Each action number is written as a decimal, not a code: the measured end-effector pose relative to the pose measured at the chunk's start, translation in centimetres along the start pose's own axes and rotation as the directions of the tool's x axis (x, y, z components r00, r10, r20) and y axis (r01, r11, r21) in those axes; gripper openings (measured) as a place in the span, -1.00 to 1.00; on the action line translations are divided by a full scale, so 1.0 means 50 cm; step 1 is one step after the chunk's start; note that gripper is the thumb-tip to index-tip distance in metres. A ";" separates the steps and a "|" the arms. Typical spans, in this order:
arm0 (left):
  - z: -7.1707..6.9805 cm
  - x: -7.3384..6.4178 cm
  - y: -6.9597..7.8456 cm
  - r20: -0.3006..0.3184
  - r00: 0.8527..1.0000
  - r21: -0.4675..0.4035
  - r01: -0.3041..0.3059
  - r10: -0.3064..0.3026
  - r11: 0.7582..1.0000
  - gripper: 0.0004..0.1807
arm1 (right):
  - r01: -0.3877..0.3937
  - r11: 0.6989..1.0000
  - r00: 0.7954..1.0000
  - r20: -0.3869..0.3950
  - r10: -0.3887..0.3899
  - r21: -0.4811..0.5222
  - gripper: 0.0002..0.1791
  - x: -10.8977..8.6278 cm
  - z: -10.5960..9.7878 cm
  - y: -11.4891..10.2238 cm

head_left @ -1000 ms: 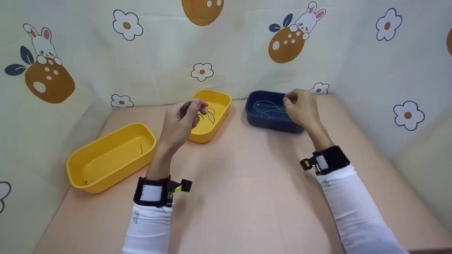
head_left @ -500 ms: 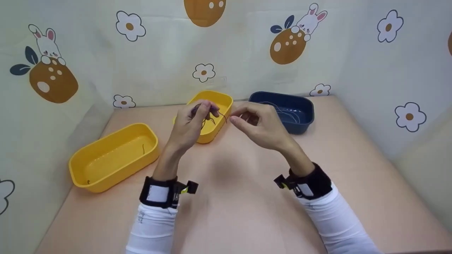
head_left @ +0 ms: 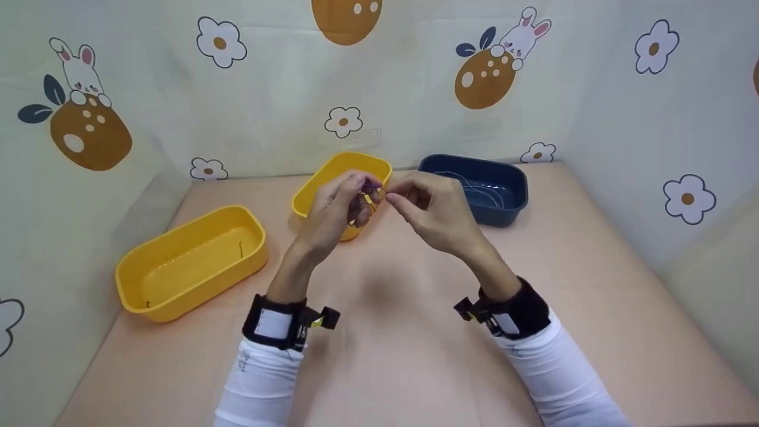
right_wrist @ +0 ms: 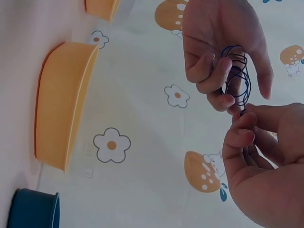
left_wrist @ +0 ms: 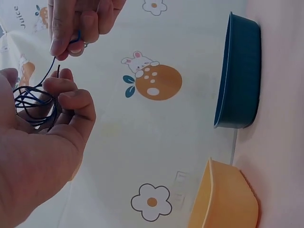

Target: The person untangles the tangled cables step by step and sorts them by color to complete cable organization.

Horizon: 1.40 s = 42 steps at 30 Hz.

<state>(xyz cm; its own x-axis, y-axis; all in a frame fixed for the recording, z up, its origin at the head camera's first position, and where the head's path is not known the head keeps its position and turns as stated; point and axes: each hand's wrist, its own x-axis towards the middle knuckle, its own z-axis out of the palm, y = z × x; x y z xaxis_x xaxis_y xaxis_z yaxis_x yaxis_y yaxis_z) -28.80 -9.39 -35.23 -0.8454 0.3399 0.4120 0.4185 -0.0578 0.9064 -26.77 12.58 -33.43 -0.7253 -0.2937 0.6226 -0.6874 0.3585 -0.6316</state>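
Observation:
My left hand [head_left: 332,207] curls its fingers around a loose coil of dark blue cord [left_wrist: 35,102], held above the table in front of the far yellow tray. The loops rest against its palm and curled fingers in the right wrist view. Close beside it, my right hand [head_left: 436,210] pinches a strand between thumb and index finger. That strand runs from the coil up to the right fingertips [left_wrist: 57,47] in the left wrist view. Behind the right hand, thin pale strands [head_left: 492,196] lie in the dark blue tray [head_left: 513,207].
The far yellow tray [head_left: 302,193] stands partly hidden behind my left hand. Another yellow tray [head_left: 195,290], at the left, holds short dark pieces [head_left: 241,249]. Patterned cloth walls [head_left: 284,77] enclose the pink tabletop [head_left: 403,344] at the back and sides.
My right hand has moved left from over the dark blue tray to the coil and pinches a strand. The left hand has shifted slightly right, turning its fingers toward the right hand.

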 end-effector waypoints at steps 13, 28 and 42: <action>-0.019 -0.009 -0.001 0.111 0.993 -0.119 0.058 -0.045 0.991 -0.73 | 0.010 0.992 0.998 -0.068 -0.018 -0.125 -0.87 0.004 -0.033 0.018; -0.049 -0.014 0.014 0.085 0.996 -0.032 -0.033 0.035 0.999 -0.80 | 0.005 0.978 0.992 -0.124 -0.031 -0.207 -0.88 -0.004 -0.061 0.028; -0.057 -0.021 0.028 0.156 0.987 0.077 0.031 -0.043 0.997 -0.76 | 0.060 0.960 0.964 -0.233 -0.127 -0.274 -0.88 0.001 -0.093 0.040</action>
<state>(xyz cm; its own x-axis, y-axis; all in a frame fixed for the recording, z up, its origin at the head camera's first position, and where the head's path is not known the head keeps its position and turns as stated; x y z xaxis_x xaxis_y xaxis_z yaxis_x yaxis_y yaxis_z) -28.27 -12.49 -34.15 -0.8004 0.4844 0.3533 0.4163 0.0250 0.9089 -28.01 17.42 -32.53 -0.6034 -0.1220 0.7880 -0.6930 0.5691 -0.4426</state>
